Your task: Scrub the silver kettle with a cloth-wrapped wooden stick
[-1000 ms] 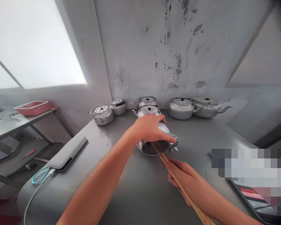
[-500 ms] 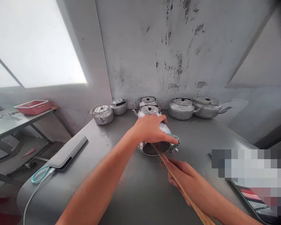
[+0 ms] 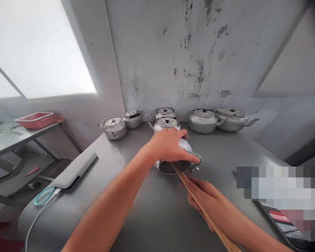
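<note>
My left hand (image 3: 169,145) is spread over a silver metal kettle (image 3: 185,144) lying tilted, its round dark mouth toward me; the palm and fingers grip its upper side. By the thumb is a green-and-white cord-wrapped part (image 3: 196,158), probably its handle. My right hand (image 3: 206,199) is closed around a long flat wooden stick (image 3: 216,227). The stick's far end goes into the kettle's mouth, where its tip is hidden. Just behind my left hand stands a lidded kettle (image 3: 166,122) with a black knob.
Along the wall stand several lidded kettles, including one at left (image 3: 115,131) and two at right, one large (image 3: 232,122). A grey power bank (image 3: 76,171) with cables lies on the grey table (image 3: 152,224). Beyond, a side table holds a pink basket (image 3: 36,120). A flat screen-like device (image 3: 280,224) lies at right.
The view has shifted very slightly. Both hands, the kettle and the stick stay in almost the same place.
</note>
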`<action>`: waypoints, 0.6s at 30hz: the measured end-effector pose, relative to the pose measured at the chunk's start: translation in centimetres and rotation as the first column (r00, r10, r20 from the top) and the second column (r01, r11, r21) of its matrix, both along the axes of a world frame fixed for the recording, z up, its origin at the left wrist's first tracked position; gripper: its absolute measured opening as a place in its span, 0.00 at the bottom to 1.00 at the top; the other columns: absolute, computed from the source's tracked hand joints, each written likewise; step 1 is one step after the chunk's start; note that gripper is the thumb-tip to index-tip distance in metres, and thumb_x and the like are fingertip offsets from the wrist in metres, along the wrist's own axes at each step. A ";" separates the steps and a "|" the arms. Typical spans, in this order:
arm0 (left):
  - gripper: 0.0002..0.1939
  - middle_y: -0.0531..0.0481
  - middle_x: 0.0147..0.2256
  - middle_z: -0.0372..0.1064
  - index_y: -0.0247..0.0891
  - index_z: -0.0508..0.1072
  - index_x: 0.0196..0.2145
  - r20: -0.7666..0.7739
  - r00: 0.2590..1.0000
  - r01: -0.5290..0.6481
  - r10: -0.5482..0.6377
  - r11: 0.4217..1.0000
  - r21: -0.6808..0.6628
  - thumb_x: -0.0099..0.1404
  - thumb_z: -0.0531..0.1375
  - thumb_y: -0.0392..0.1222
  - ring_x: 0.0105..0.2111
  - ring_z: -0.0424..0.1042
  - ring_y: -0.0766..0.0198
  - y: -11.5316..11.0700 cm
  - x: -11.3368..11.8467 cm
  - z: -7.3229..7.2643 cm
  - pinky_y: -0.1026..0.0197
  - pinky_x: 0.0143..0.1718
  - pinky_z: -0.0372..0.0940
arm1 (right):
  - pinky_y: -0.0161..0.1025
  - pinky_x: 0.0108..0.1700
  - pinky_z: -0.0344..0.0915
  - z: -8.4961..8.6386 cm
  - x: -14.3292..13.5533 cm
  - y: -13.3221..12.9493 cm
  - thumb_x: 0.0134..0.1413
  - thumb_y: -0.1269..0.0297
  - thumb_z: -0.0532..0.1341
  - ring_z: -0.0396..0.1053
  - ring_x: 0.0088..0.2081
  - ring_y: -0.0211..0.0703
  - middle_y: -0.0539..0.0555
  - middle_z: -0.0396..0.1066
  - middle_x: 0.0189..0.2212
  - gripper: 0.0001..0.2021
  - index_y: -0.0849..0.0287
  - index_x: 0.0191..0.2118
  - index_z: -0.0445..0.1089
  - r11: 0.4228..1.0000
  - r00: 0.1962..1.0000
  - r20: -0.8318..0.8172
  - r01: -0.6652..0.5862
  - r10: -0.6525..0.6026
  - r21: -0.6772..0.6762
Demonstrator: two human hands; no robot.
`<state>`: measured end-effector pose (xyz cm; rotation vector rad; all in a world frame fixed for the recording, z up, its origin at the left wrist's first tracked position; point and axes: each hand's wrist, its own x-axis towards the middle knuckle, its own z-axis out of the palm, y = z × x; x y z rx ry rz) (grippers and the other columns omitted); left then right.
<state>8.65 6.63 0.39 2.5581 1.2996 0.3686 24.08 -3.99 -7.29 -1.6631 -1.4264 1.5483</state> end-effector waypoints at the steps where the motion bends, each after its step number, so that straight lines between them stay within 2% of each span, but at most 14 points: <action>1: 0.36 0.50 0.49 0.68 0.50 0.67 0.50 -0.001 1.000 0.002 -0.002 1.000 0.001 0.50 0.61 0.73 0.51 0.64 0.47 0.0 0.0 0.0 0.50 0.46 0.63 | 0.28 0.17 0.56 0.0 0.0 0.0 0.63 0.39 0.48 0.50 0.21 0.33 0.42 0.53 0.23 0.21 0.53 0.36 0.59 1.000 1.000 -0.007 -0.003 0.003 0.009; 5: 0.37 0.50 0.50 0.67 0.50 0.66 0.51 -0.012 1.000 0.000 0.000 1.000 0.001 0.51 0.60 0.74 0.52 0.63 0.47 0.1 0.0 0.0 0.50 0.47 0.62 | 0.29 0.17 0.57 -0.1 0.1 -0.1 0.63 0.38 0.47 0.50 0.20 0.32 0.42 0.52 0.23 0.23 0.54 0.34 0.58 1.000 1.000 0.002 -0.014 0.014 0.005; 8: 0.37 0.50 0.50 0.67 0.50 0.66 0.51 -0.026 1.000 0.011 -0.011 1.000 -0.002 0.51 0.60 0.74 0.52 0.64 0.47 0.1 -0.1 0.1 0.50 0.48 0.62 | 0.29 0.18 0.58 -0.4 0.2 -0.3 0.63 0.39 0.47 0.52 0.21 0.33 0.43 0.53 0.24 0.22 0.53 0.38 0.59 1.000 1.000 -0.010 0.016 -0.016 -0.002; 12: 0.38 0.49 0.50 0.67 0.50 0.67 0.52 -0.032 0.998 0.046 -0.046 0.999 0.010 0.51 0.61 0.74 0.52 0.64 0.46 0.0 -0.2 0.1 0.50 0.48 0.62 | 0.29 0.16 0.57 -0.6 0.2 -0.9 0.64 0.40 0.45 0.50 0.20 0.33 0.42 0.52 0.24 0.21 0.53 0.42 0.59 0.999 1.000 -0.004 0.016 -0.017 -0.038; 18: 0.37 0.49 0.50 0.66 0.51 0.67 0.52 -0.026 0.998 0.054 -0.053 0.998 0.019 0.51 0.61 0.74 0.50 0.64 0.48 -0.1 -0.2 0.0 0.50 0.47 0.62 | 0.27 0.18 0.56 0.1 -0.2 -2.0 0.66 0.45 0.44 0.49 0.21 0.33 0.43 0.52 0.24 0.18 0.54 0.42 0.60 0.996 1.000 -0.010 -0.025 0.024 -0.086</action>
